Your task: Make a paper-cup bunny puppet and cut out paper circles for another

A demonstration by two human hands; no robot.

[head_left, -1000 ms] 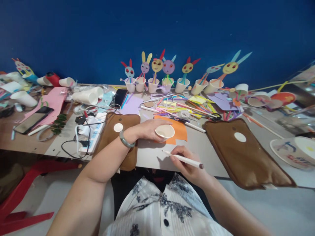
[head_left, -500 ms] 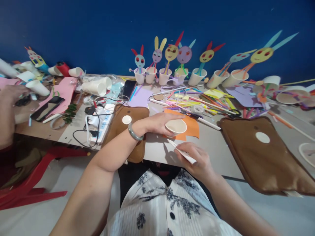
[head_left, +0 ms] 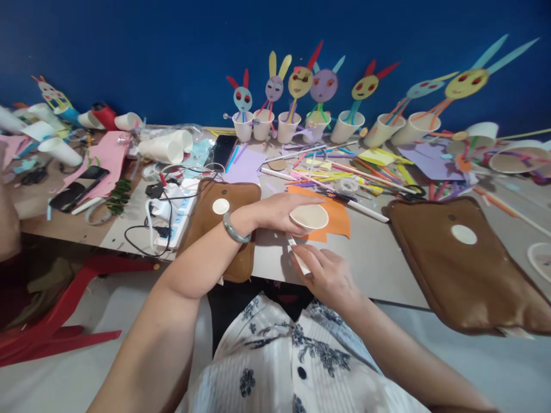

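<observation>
- The left hand (head_left: 278, 212) is curved partly closed around the side of a white paper cup (head_left: 310, 217), fingers along the far side, gripping it.
- The cup is in front of the person, its open mouth facing upward, with orange paper (head_left: 338, 217) behind and beside it on the table (head_left: 361, 258).
- The right hand (head_left: 325, 272) is closed in a writing grip on a white pen (head_left: 300, 259), whose tip points up toward the cup's near side; the view is too poor to say for sure whether it touches.
- A bracelet (head_left: 236, 228) circles the left wrist.
- A brown pad (head_left: 219, 241) with a white disc lies under the left forearm; a second brown pad (head_left: 456, 269) lies to the right of the hands.
- Beyond the orange paper is a pile of coloured sticks (head_left: 318, 172), with a roll of clear tape (head_left: 346, 185) and scissors (head_left: 414, 192) among them.
- Along the blue wall (head_left: 172, 57) stands a row of seven cups (head_left: 288, 129), each with a long-eared paper face (head_left: 325, 86) on coloured legs.
- Left of the near pad are a power strip (head_left: 183, 209) with tangled cables and a sheet of pink paper (head_left: 109, 158).
- At the far left edge, another person's arm (head_left: 7, 218) shows above a red chair (head_left: 64, 310).
</observation>
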